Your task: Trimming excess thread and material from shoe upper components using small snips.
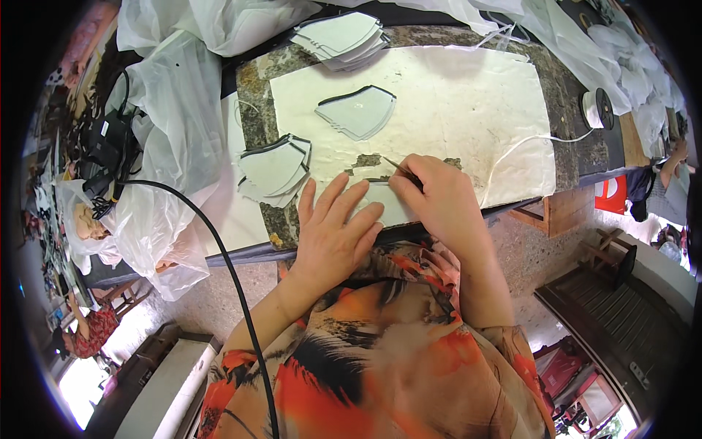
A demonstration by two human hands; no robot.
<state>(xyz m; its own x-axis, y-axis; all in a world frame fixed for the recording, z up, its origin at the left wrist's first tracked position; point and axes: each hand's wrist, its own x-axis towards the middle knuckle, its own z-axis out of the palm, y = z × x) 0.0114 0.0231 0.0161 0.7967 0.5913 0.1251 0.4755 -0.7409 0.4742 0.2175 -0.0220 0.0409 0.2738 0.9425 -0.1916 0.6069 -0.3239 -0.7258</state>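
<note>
My right hand [439, 194] is closed around a slim pointed tool [393, 164], its tip aimed up and left; the handle is hidden by my fingers. Below it lies a pale grey cut piece [391, 210] with a dark upper edge, partly covered by both hands. My left hand [338, 228] rests palm down, fingers spread, its fingertips at the left side of that piece. Straight ahead are a few fan-shaped grey pieces [356, 115] with a black curved edge. More such pieces are fanned out in a stack [274, 172] beyond my left fingers.
A worn white sheet [453, 95] covers the mottled board [256, 80]. Another stack of grey pieces [340, 36] sits at the far edge. To the right stands a spool [596, 109] with white cord trailing out. Plastic bags [179, 110] and a black cable [219, 245] lie left.
</note>
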